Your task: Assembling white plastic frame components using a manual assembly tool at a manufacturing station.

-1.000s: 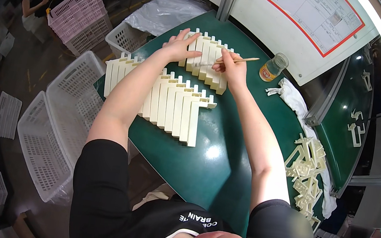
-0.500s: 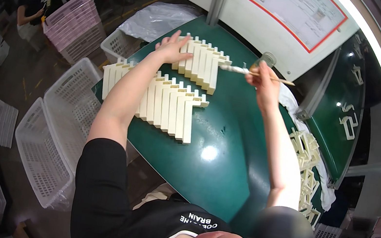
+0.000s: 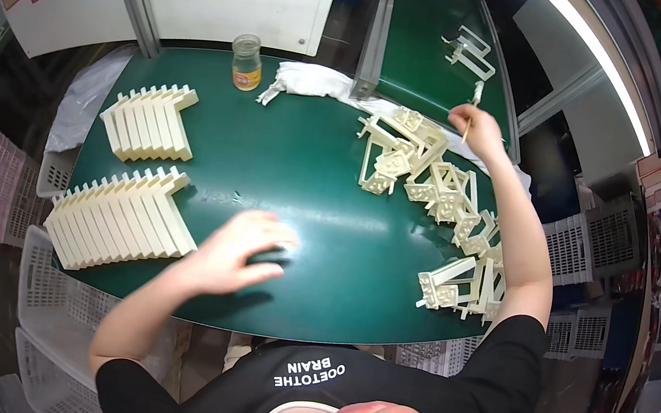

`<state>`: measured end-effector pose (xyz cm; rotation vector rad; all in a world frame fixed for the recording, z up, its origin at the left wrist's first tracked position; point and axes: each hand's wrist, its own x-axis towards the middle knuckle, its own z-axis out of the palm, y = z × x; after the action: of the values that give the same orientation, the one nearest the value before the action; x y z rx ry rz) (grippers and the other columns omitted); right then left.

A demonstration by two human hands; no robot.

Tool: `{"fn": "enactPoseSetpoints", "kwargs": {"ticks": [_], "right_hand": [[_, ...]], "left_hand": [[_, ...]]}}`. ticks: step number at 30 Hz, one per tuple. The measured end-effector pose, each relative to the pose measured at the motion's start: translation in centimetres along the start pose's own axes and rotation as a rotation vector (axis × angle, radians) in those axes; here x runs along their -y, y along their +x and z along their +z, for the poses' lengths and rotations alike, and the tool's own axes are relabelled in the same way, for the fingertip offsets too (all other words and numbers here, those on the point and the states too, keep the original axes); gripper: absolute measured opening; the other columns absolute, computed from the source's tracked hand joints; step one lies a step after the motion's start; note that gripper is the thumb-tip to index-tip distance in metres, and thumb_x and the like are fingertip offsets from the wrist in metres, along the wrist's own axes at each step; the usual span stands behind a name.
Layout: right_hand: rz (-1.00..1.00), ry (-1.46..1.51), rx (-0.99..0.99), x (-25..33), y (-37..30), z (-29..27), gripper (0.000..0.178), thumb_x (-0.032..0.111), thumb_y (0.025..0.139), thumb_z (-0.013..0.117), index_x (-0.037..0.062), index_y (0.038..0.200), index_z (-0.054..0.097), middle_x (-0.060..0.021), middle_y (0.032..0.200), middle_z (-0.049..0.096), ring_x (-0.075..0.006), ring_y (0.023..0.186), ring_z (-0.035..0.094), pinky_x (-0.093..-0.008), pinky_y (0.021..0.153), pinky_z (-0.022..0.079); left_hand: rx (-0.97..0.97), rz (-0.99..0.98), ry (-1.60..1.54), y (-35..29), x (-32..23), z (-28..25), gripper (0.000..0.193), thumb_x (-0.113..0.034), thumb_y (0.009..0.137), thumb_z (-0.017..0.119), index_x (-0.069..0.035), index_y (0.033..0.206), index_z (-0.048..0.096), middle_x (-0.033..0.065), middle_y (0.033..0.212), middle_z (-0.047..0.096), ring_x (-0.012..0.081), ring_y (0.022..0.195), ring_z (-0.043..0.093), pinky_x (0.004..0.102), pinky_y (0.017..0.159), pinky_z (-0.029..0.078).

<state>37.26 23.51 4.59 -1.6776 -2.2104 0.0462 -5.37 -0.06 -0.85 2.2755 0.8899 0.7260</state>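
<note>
Holding the white-tipped stick [image 3: 477, 96] clear of frames [image 3: 394, 163] is advised; it is clamped by the right hand [image 3: 480, 132] at two o'clock; the left hand [image 3: 234, 252], at eight, is spread.

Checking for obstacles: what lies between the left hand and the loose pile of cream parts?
In the head view, only bare green tabletop shows between the left hand and the pile of cream parts.
</note>
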Motion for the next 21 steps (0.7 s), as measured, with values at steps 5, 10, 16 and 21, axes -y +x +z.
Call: {"fn": "enactPoseSetpoints", "kwargs": {"ticks": [5, 10, 16, 21], "right_hand": [[-0.052, -0.073, 0.188, 0.0, 0.6, 5.1, 0.037, 0.022, 0.082, 0.061, 0.0075, 0.116, 0.062, -0.0155, 0.112, 0.066, -0.0320, 0.103, 0.062, -0.0405, 0.086, 0.049], [-0.037, -0.026, 0.160, -12.9, -1.4, 6.1, 0.029, 0.014, 0.081, 0.059, 0.0035, 0.108, 0.064, -0.0220, 0.100, 0.066, -0.0365, 0.094, 0.063, -0.0421, 0.082, 0.050], [-0.196, -0.063, -0.002, -11.8, 1.9, 10.6, 0.014, 0.000, 0.066, 0.061, 0.0003, 0.078, 0.056, -0.0194, 0.073, 0.057, -0.0371, 0.070, 0.057, -0.0424, 0.065, 0.046], [-0.134, -0.064, 0.049, -12.9, 1.8, 10.8, 0.017, -0.002, 0.067, 0.061, -0.0005, 0.084, 0.056, -0.0184, 0.072, 0.056, -0.0358, 0.068, 0.056, -0.0405, 0.066, 0.046]], "left_hand": [[-0.031, -0.158, -0.243, 0.0, -2.9, 7.5, 0.042, -0.029, 0.089, 0.062, -0.012, 0.127, 0.057, 0.0146, 0.117, 0.061, 0.0320, 0.105, 0.058, 0.0407, 0.093, 0.046], [-0.056, -0.068, -0.531, 2.1, -1.4, 13.3, 0.039, -0.022, 0.089, 0.063, -0.005, 0.123, 0.058, 0.0142, 0.114, 0.063, 0.0280, 0.106, 0.060, 0.0372, 0.091, 0.047], [-0.299, -0.332, -0.618, -0.5, -1.3, 14.2, 0.029, -0.018, 0.089, 0.063, -0.005, 0.114, 0.063, 0.0087, 0.101, 0.068, 0.0178, 0.094, 0.065, 0.0320, 0.085, 0.051], [-0.332, -0.391, -0.607, -0.3, -0.4, 13.3, 0.025, -0.013, 0.091, 0.058, -0.003, 0.113, 0.062, 0.0090, 0.102, 0.067, 0.0152, 0.094, 0.066, 0.0279, 0.082, 0.053]]}}
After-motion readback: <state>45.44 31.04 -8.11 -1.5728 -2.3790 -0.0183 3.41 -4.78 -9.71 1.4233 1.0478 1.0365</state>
